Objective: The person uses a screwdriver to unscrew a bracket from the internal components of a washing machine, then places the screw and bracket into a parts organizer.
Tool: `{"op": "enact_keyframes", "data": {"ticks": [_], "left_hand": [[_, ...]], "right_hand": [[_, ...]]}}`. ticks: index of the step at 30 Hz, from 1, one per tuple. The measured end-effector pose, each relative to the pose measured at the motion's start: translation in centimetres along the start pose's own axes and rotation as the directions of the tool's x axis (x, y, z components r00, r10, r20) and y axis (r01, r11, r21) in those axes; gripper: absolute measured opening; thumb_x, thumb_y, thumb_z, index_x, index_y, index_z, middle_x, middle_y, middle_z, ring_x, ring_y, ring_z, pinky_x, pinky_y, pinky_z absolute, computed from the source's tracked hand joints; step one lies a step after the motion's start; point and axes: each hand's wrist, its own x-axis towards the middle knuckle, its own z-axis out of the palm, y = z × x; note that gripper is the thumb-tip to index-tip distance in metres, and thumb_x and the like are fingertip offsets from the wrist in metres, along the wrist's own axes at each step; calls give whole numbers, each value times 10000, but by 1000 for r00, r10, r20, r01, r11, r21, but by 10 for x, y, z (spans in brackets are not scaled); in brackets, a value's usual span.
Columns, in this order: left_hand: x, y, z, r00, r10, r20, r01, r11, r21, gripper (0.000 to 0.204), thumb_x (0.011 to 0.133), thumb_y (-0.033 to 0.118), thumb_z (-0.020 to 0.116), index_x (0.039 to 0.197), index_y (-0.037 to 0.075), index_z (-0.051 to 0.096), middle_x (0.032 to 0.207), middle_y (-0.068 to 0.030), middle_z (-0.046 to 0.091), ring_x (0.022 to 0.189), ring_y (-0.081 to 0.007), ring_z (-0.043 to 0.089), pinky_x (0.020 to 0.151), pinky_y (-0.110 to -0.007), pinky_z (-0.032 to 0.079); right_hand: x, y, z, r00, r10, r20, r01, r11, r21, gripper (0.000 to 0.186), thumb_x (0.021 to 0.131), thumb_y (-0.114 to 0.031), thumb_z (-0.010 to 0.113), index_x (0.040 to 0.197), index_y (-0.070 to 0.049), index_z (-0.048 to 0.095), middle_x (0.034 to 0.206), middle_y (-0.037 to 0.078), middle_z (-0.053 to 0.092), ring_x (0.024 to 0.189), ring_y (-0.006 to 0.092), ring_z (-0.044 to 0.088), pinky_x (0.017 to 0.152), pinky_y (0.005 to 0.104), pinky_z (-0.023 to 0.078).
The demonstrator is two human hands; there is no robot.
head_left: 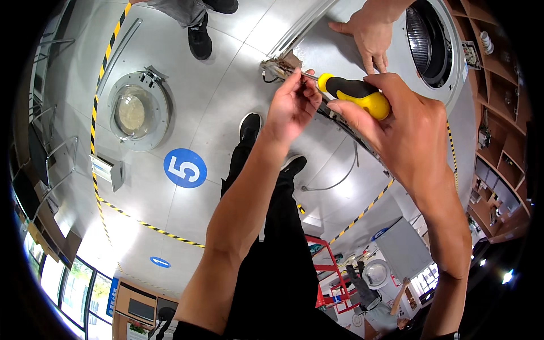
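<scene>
My right hand (pixel 411 130) grips a yellow-and-black screwdriver (pixel 368 102), its shaft angled up-left toward a corner bracket (pixel 279 67) on a washing machine's grey panel (pixel 320 48). My left hand (pixel 289 110) has its thumb and fingertips closed around the shaft's tip end, beside the bracket; anything small between them is hidden. Another person's hand (pixel 371 37) rests on the panel with fingers spread, near the round drum opening (pixel 430 45).
A detached round door (pixel 156 110) and a metal part (pixel 116 173) lie on the tiled floor (pixel 221 102), inside striped tape. Someone's shoe (pixel 198 39) stands at top. A cable (pixel 334 185) lies below. A red rack (pixel 320 266), another person (pixel 374 306) and shelves (pixel 493 85) surround this.
</scene>
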Motion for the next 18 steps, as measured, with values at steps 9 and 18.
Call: {"op": "enact_keyframes", "data": {"ticks": [9, 18], "left_hand": [[-9, -12, 8, 997, 21, -73, -25, 998, -50, 263, 908, 266, 571, 966, 10, 558, 701, 0, 506, 607, -83, 418, 577, -229, 425], [-2, -17, 13, 996, 62, 65, -52, 988, -143, 250, 909, 270, 570, 938, 25, 535, 664, 7, 479, 550, -80, 384, 505, -231, 372]], "right_hand": [[-4, -3, -8, 985, 22, 169, -3, 994, -113, 372, 707, -135, 746, 1036, -26, 610, 905, 148, 615, 642, 279, 613, 576, 323, 499], [5, 1, -10, 956, -283, -71, 283, 959, -16, 291, 791, -181, 697, 1000, -5, 597, 649, 115, 587, 475, 217, 553, 456, 303, 441]]}}
